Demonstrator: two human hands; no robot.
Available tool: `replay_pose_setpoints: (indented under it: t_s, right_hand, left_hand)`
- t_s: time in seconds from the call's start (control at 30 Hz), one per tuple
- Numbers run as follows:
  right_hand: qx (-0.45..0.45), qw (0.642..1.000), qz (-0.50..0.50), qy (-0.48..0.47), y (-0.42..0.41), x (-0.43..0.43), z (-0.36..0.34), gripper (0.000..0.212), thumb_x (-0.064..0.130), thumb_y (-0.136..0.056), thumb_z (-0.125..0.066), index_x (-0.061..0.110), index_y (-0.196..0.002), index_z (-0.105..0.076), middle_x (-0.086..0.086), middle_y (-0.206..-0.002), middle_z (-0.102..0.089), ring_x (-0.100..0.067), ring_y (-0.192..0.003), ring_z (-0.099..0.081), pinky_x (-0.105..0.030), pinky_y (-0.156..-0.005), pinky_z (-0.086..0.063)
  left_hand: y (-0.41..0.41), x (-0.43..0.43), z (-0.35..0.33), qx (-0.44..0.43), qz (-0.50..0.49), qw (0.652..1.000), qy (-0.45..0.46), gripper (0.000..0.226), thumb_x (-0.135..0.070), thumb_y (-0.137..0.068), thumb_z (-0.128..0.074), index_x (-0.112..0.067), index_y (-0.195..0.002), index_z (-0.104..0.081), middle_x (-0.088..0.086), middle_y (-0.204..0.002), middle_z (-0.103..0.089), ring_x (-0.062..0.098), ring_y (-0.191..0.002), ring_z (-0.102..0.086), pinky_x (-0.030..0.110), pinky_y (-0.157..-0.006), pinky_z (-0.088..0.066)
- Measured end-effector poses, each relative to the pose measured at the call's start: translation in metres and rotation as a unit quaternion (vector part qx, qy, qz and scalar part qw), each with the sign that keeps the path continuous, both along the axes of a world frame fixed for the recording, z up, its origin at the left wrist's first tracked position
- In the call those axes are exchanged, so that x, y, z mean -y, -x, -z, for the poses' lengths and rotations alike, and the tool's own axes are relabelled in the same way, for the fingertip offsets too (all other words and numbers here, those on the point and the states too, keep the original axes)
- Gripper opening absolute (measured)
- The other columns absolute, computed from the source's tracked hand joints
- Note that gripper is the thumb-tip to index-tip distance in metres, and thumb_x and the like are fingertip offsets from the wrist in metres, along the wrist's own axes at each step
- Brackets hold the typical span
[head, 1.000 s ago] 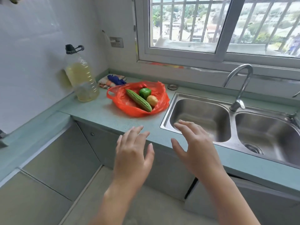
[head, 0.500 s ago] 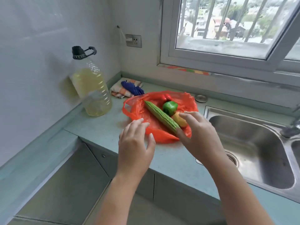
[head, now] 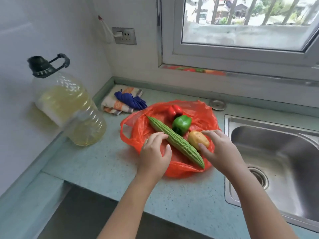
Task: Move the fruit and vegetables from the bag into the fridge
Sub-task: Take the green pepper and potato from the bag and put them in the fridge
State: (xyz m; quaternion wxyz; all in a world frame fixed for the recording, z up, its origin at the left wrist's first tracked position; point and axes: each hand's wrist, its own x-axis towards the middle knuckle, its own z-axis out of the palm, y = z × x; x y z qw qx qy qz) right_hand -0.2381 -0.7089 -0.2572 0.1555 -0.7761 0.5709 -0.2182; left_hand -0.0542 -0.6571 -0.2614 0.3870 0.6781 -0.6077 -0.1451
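Bitter gourd [head: 176, 142] lies on the opened orange bag [head: 203, 114]. Its long axis runs on a diagonal, with the far tip up and left and the near tip down and right, so it passes between the two hands.

Potato [head: 196, 139] sits just right of the gourd's middle and touches it. Green pepper [head: 182, 124] lies beyond the potato, red pepper [head: 175, 110] beyond that. All four are in the bag.

Left hand [head: 155, 154]: fingers loosely curled and apart from the thumb, holding nothing. The fingertips [head: 160, 135] are at the gourd's left flank, so the gourd lies directly right of them and crosswise to the reach.

Right hand [head: 222, 152]: fingers curl round the potato, with the thumb tip [head: 202, 146] on its near end and the index finger along its far right edge. The potato has not been lifted.

Judgement: the left hand is nearer the gourd and the right is already on the potato. To take the gourd, the left hand would need to close across its width near the middle, or the long ends will tip.

Outward from the left hand's fingers: an oil bottle [head: 72, 107] well to the left, folded cloths [head: 124, 102] beyond them. The sink [head: 276, 152] lies right of the right hand. The fridge is not in view.
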Motion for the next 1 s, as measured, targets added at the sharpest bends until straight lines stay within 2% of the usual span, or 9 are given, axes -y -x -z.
replay_pose_setpoints:
  t_s: [0.13, 0.23, 0.3, 0.4, 0.57, 0.67, 0.8, 1.0]
  right_hand:
    - [0.022, 0.998, 0.034, -0.046, 0.002, 0.042, 0.020, 0.042, 0.024, -0.083, -0.062, 0.015, -0.123, -0.054, -0.005, -0.119, -0.056, -0.023, -0.112, -0.050, -0.030, -0.088, -0.037]
    - [0.034, 0.995, 0.040, -0.080, 0.001, 0.066, 0.036, 0.043, 0.022, -0.082, -0.064, 0.014, -0.123, -0.054, -0.005, -0.118, -0.055, -0.022, -0.113, -0.050, -0.029, -0.090, -0.038]
    - [0.031, 0.994, 0.041, -0.099, 0.000, 0.079, 0.047, 0.044, 0.022, -0.082, -0.064, 0.014, -0.123, -0.054, -0.005, -0.118, -0.055, -0.021, -0.114, -0.050, -0.029, -0.091, -0.038]
    - [0.026, 0.992, 0.050, -0.116, -0.001, 0.095, 0.059, 0.044, 0.024, -0.082, -0.064, 0.015, -0.123, -0.053, -0.003, -0.119, -0.055, -0.019, -0.114, -0.049, -0.027, -0.091, -0.037]
    - [0.043, 0.984, 0.084, -0.148, -0.011, 0.109, 0.072, 0.045, 0.024, -0.082, -0.064, 0.013, -0.124, -0.052, -0.004, -0.120, -0.054, -0.019, -0.114, -0.050, -0.026, -0.092, -0.037]
    - [0.042, 0.978, 0.103, -0.175, -0.018, 0.113, 0.081, 0.046, 0.025, -0.082, -0.064, 0.012, -0.124, -0.052, -0.006, -0.117, -0.054, -0.021, -0.111, -0.051, -0.026, -0.091, -0.037]
    - [0.053, 0.972, 0.122, -0.196, -0.024, 0.116, 0.089, 0.047, 0.025, -0.081, -0.063, 0.012, -0.124, -0.052, -0.006, -0.119, -0.054, -0.019, -0.114, -0.050, -0.026, -0.093, -0.037]
    - [0.055, 0.968, 0.134, -0.205, -0.025, 0.117, 0.100, 0.046, 0.027, -0.080, -0.063, 0.014, -0.123, -0.053, -0.003, -0.116, -0.054, -0.016, -0.113, -0.049, -0.017, -0.086, -0.032]
  left_hand:
    - [-0.003, 0.058, 0.019, 0.006, 0.048, 0.998, -0.043, 0.036, -0.022, -0.080, -0.048, -0.008, -0.110, -0.061, 0.005, -0.116, -0.059, 0.020, -0.110, -0.052, 0.027, -0.097, -0.036]
    - [-0.001, 0.095, 0.040, 0.019, 0.076, 0.994, -0.080, 0.032, -0.018, -0.086, -0.054, -0.008, -0.115, -0.059, 0.006, -0.122, -0.056, 0.019, -0.117, -0.047, 0.020, -0.097, -0.028]
    - [0.000, 0.114, 0.053, 0.024, 0.081, 0.993, -0.086, 0.031, -0.016, -0.086, -0.058, -0.008, -0.116, -0.058, 0.007, -0.124, -0.055, 0.020, -0.119, -0.046, 0.023, -0.100, -0.028]
    - [0.000, 0.135, 0.070, 0.015, 0.081, 0.992, -0.097, 0.036, -0.022, -0.085, -0.058, -0.008, -0.117, -0.057, 0.007, -0.124, -0.054, 0.020, -0.120, -0.046, 0.030, -0.102, -0.032]
    - [-0.006, 0.159, 0.092, 0.008, 0.105, 0.987, -0.118, 0.042, -0.021, -0.083, -0.064, -0.007, -0.122, -0.055, 0.010, -0.130, -0.049, 0.023, -0.122, -0.044, 0.031, -0.103, -0.033]
    - [-0.005, 0.169, 0.102, 0.000, 0.098, 0.987, -0.128, 0.051, -0.026, -0.080, -0.065, -0.004, -0.124, -0.053, 0.013, -0.129, -0.050, 0.027, -0.120, -0.046, 0.037, -0.102, -0.036]
    - [0.002, 0.179, 0.116, 0.042, 0.069, 0.991, -0.104, 0.058, -0.031, -0.071, -0.072, -0.002, -0.119, -0.056, 0.016, -0.119, -0.058, 0.033, -0.110, -0.055, 0.042, -0.094, -0.042]
    - [0.012, 0.188, 0.124, 0.089, 0.034, 0.989, -0.112, 0.072, -0.044, -0.068, -0.074, -0.007, -0.125, -0.050, 0.010, -0.125, -0.055, 0.028, -0.114, -0.052, 0.042, -0.094, -0.036]
